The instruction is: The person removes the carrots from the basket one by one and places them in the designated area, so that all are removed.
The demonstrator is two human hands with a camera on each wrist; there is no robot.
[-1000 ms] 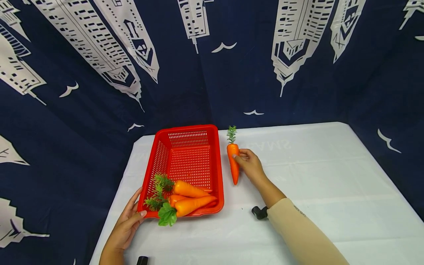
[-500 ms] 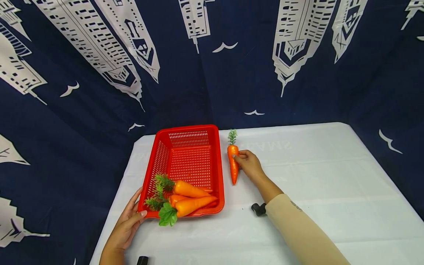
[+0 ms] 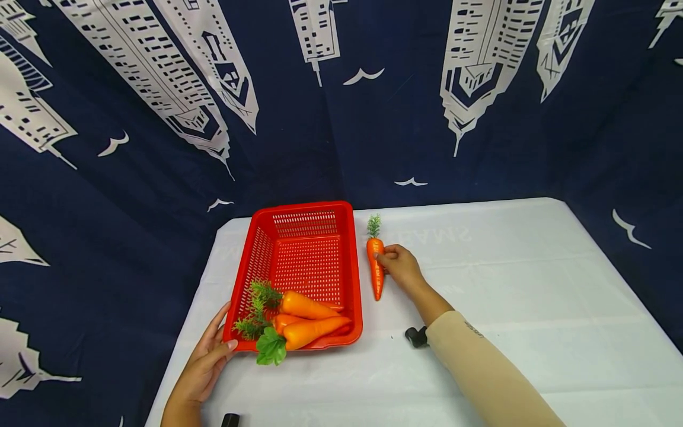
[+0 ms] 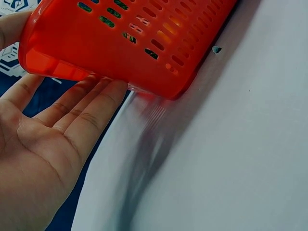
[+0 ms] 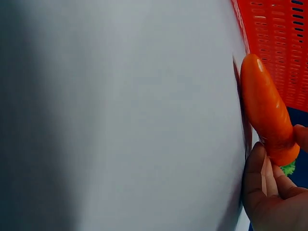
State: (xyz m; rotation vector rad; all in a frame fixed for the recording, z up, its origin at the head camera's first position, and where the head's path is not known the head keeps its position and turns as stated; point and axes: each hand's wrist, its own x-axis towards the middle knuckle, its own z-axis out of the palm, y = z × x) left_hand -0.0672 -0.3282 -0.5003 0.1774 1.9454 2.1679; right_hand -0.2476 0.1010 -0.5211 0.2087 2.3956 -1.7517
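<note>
Just right of the basket, my right hand (image 3: 404, 268) pinches an orange toy carrot (image 3: 376, 284) with a feathery green top that points away from me. In the right wrist view this carrot (image 5: 267, 106) lies close over the white tabletop, thumb on one side and fingers on the other. A red plastic basket (image 3: 356, 273) stands on the left of the table. My left hand (image 3: 205, 359) holds its near left corner, thumb over the rim and fingers beneath it in the left wrist view. Several carrots (image 3: 306, 305) lie at the basket's near end, one broad leaf hanging over the rim.
A small black fitting (image 3: 416, 337) lies near my right forearm, and another black piece (image 3: 230, 420) shows at the front edge. Behind the white tabletop (image 3: 507, 284) hangs a dark blue cloth (image 3: 384, 130) printed with white buildings and birds.
The carrot in my right hand has moved slightly toward me, down onto or close to the table. My left hand and the basket have stayed in place.
</note>
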